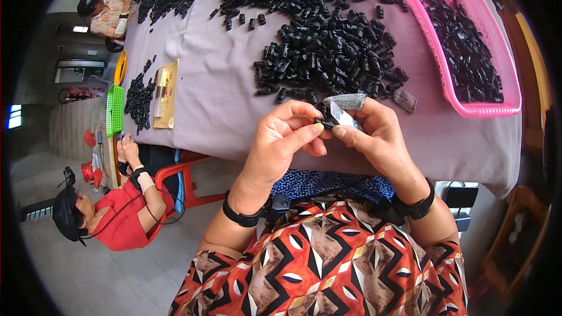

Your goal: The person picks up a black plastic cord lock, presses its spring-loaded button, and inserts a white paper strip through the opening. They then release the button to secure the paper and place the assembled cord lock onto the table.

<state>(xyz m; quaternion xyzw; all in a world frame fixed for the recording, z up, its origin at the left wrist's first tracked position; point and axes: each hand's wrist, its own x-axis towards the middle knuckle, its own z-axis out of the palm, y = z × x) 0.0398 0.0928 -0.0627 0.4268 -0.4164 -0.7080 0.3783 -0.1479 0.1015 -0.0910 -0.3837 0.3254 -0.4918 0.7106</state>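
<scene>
My left hand (284, 136) and my right hand (380, 138) meet just above the near edge of the cloth-covered table. Between their fingertips is a small black plastic piece (326, 123), pinched from both sides and partly hidden by the thumbs. A grey knitted finger sleeve (350, 102) covers my right index finger, and a whitish strip (344, 118) shows between that finger and the thumb. Right behind my hands lies a large heap of similar black plastic pieces (328, 52). A second grey knitted sleeve (405, 100) rests beside the heap.
On the right stands a pink basket (481, 109) holding many black pieces. Smaller heaps (139, 96) lie at the left, near a tan envelope (168, 90) and a green basket (115, 111). A person in red (126, 216) sits at the left; another person (111, 14) is farther off.
</scene>
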